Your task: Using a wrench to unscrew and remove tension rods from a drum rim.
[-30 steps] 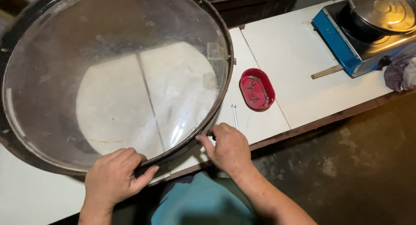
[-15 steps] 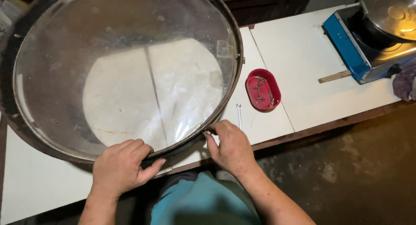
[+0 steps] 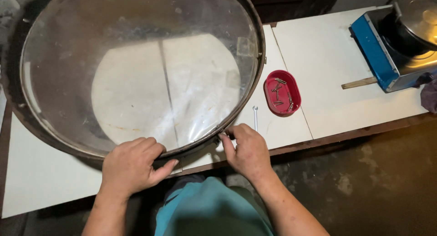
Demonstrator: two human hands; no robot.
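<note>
A big round metal pan with a clear domed cover [image 3: 136, 67] lies on a white table [image 3: 327, 54], its dark rim [image 3: 259, 45] reaching from the far left to the table's middle. My left hand [image 3: 132, 165] lies flat over the near rim, fingers curled on the edge. My right hand [image 3: 248, 149] pinches the rim a little to the right, fingertips at the seam between cover and rim. A small spanner [image 3: 255, 117] lies on the table just beyond my right hand.
A red oval dish [image 3: 282, 92] holding several small screws sits right of the pan. A blue stove [image 3: 387, 49] with a steel pot [image 3: 419, 13] stands at the far right, a wooden stick [image 3: 359, 83] beside it. Dark floor lies beyond the table's near edge.
Both hands have stayed on the near rim. My right hand's fingers have shifted slightly along the edge; the view has drifted a little to the left.
</note>
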